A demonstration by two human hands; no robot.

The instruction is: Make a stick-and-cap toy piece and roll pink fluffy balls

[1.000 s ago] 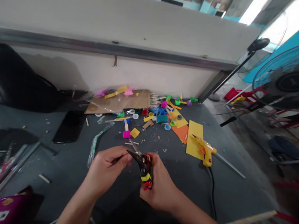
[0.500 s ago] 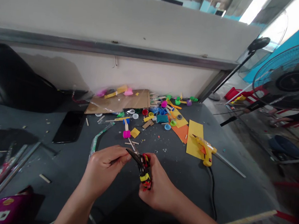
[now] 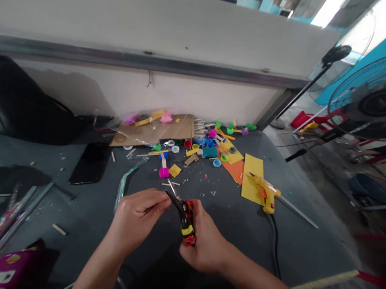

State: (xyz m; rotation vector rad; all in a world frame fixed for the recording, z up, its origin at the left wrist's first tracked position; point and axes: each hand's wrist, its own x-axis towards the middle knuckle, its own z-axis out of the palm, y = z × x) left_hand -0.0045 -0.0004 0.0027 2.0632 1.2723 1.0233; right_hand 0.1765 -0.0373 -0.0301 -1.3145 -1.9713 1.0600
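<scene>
Right hand (image 3: 207, 241): clamped on cutter (image 3: 186, 219), lower centre
Left hand (image 3: 137, 220): fingertips together, held item unclear
Glue gun (image 3: 266, 194): right of centre

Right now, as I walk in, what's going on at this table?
A person's right hand grips a black hand tool with red and yellow handles. The left hand is pinched closed by its tip; whatever it may hold is too small to tell. Beyond them lie colourful caps and cardboard. A yellow glue gun rests partly on a yellow sheet, to the right.
</scene>
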